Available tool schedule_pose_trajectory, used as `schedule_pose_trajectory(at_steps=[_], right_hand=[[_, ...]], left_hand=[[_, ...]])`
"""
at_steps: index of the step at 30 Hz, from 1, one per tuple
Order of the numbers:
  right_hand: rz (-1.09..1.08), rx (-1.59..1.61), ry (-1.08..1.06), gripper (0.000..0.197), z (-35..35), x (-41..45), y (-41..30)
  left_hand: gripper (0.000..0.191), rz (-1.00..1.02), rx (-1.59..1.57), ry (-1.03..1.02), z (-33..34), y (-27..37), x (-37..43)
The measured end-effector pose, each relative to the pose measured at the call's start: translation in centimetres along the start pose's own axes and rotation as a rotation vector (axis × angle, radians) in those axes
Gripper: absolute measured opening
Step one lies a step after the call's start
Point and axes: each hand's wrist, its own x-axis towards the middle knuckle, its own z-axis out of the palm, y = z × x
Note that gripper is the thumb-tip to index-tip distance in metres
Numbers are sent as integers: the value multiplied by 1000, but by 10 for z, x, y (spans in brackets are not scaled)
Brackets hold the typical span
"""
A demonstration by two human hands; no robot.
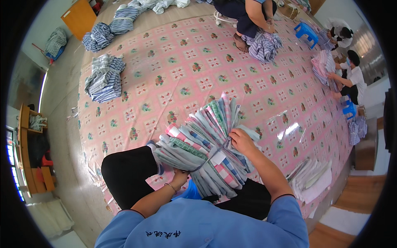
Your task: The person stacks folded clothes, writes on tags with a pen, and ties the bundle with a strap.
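A thick bundle of folded cloths (198, 152), in grey-green, pink check, green check and blue check, stands on edge between my knees. A narrow grey-blue tie strip (214, 154) runs across its middle and draws it in, so the folds fan out at both ends. My right hand (243, 141) pinches the strip at the bundle's far right side. At the near left side, my left hand (180, 179) grips the bundle beside the strip, its fingers partly hidden beneath. A small white tag or cloth patch (218, 158) shows near the strip.
Pink patterned plastic sheeting (186, 77) covers the floor. Loose folded cloths (311, 179) lie at right. Striped bundles (105, 77) lie at far left. Another person (259, 18) handles striped cloth ahead; two people (353, 74) work at far right near blue stools (306, 34).
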Motion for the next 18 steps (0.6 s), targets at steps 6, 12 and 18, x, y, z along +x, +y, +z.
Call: schedule_pose_trajectory(at_steps=[6, 12, 18], right_hand=[[134, 2, -302, 24, -11, 19, -1], [369, 204, -349, 30, -23, 13, -9], [72, 6, -74, 26, -7, 3, -10]], left_hand=[[45, 222, 162, 70, -2, -39, 33], [43, 384, 724, -17, 1, -6, 11], [45, 398, 646, 17, 0, 3, 12]])
